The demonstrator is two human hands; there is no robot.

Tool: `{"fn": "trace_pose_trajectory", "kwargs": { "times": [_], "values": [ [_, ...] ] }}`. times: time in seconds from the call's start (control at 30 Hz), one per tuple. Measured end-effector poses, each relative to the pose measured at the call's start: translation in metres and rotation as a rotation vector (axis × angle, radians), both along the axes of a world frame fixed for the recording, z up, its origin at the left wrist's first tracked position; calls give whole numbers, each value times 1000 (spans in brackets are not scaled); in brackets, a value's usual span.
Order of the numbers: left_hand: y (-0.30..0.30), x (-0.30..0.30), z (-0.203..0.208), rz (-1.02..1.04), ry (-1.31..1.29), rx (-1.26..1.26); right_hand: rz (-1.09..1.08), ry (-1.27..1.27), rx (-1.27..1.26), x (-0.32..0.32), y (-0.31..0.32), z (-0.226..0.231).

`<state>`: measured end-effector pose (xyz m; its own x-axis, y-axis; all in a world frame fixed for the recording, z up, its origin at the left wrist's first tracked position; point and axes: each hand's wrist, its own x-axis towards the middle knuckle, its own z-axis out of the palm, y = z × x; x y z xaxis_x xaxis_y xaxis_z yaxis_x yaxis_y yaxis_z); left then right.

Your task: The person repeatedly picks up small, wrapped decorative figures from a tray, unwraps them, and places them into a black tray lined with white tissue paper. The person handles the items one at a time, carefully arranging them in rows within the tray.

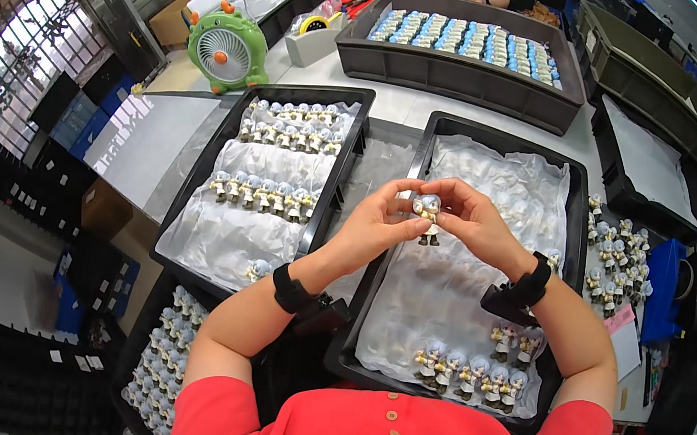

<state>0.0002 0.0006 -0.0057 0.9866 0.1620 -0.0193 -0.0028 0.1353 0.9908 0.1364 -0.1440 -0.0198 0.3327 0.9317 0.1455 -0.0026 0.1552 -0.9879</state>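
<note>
As the left hand pinched one side, a small figurine with silvery-blue hair, white-and-gold clothing and dark boots was held upright, its other side pinched by the right hand, over a lined black tray.

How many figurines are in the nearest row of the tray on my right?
5 figurines, side by side near the front edge of the right-hand tray, from about its middle rightward. They crowd together, so another could be hidden.
</note>
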Motion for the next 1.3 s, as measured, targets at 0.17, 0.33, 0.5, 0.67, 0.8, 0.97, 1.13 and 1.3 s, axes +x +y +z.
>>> {"fn": "trace_pose_trajectory", "kwargs": {
  "times": [0.17,0.33,0.5,0.67,0.8,0.97,1.13,1.3],
  "values": [
    [3,1,0,-14,-8,-13,0,-40,-11,0,1,0],
    [2,-1,-1,-2,25,-9,-33,-145,-9,-1,-3,4],
    [1,1,-1,-5,12,-123,-59,-104,-3,-4,-7,8],
    [2,-2,1,9,-29,-294,-52,-140,81,-6,-8,8],
    [6,-2,-3,11,-66,-363,-62,-299,22,-14,-9,15],
    [4,-1,-4,15,-76,-382,-147,-377,-44,-17,-8,11],
    [0,-2,-5,66,-23,-93,-321,-819,115,-19,-8,6],
    [-9,-5,-7,27,-13,88,-348,-1192,143,-28,-6,6]
  ]
}}
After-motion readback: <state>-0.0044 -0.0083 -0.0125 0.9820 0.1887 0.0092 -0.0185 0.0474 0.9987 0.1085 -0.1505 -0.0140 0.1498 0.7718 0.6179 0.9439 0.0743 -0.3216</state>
